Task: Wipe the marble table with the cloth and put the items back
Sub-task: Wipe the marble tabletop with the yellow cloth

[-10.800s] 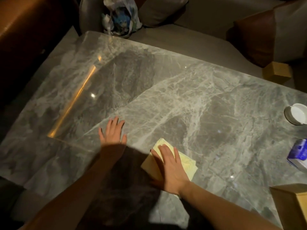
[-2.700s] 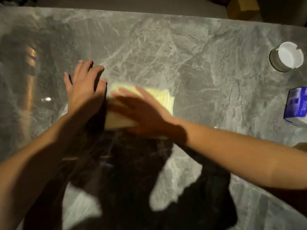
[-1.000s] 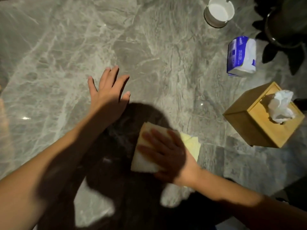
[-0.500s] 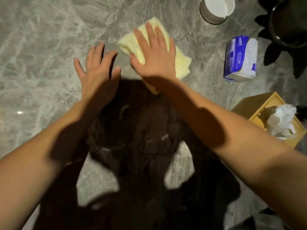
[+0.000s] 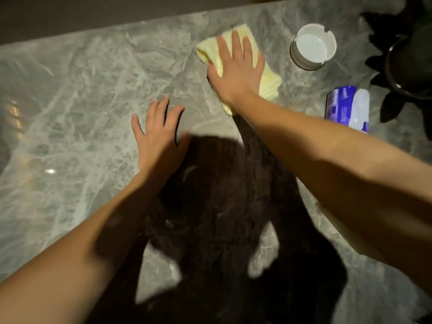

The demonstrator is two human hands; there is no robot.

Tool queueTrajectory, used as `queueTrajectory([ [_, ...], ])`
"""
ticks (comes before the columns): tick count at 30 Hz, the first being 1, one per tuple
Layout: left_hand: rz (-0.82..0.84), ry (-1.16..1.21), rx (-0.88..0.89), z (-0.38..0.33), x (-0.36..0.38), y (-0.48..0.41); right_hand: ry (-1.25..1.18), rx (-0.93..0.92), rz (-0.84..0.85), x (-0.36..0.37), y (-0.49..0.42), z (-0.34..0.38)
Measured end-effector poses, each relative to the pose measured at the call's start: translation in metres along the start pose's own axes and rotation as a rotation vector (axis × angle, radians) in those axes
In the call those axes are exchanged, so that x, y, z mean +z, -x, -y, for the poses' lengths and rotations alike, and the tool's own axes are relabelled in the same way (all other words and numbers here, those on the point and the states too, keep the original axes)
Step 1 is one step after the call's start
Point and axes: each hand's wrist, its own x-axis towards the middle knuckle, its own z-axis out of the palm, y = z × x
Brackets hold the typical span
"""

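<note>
A folded pale yellow cloth [image 5: 268,83] lies on the grey marble table [image 5: 81,101] near its far edge. My right hand [image 5: 236,69] presses flat on the cloth with straight fingers. My left hand [image 5: 159,139] rests flat on the bare marble, nearer to me and to the left of the cloth, fingers spread. A white ashtray [image 5: 312,46] stands just right of the cloth. A blue and white tissue pack [image 5: 348,108] lies further right.
A dark plant pot [image 5: 411,64] with leaves stands at the far right. My own shadow covers the near middle of the table. A corner of a wooden box [image 5: 336,220] shows under my right forearm. The table's far edge runs along the top.
My right hand has pushed the cloth further away and to the right, towards the ashtray. My left hand stays flat on the marble. The wooden tissue box is now mostly hidden by my right arm.
</note>
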Motion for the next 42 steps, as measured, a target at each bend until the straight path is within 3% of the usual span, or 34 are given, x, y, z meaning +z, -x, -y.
queueTrajectory([
  [13,-0.046,0.055,0.025,-0.001,-0.001,0.005,0.006,0.066,-0.030,0.033,0.281,-0.017],
  [18,-0.017,0.022,0.051,0.001,-0.002,0.008,-0.373,-0.079,-0.084,0.049,0.363,-0.010],
  [20,-0.014,0.022,0.051,0.002,-0.001,0.008,-0.357,-0.088,-0.105,0.055,0.377,-0.008],
  [25,-0.008,0.032,0.080,0.001,0.000,0.014,-0.138,-0.063,-0.008,0.056,0.377,-0.013],
  [30,0.033,0.015,0.233,-0.006,0.009,0.052,0.010,-0.034,-0.015,0.047,0.357,-0.013],
  [38,-0.030,-0.003,0.253,-0.003,0.010,0.054,0.046,-0.033,-0.022,0.032,0.198,-0.012],
  [42,-0.074,0.122,0.125,-0.002,0.004,0.051,0.012,-0.053,-0.052,0.019,0.110,-0.008],
])
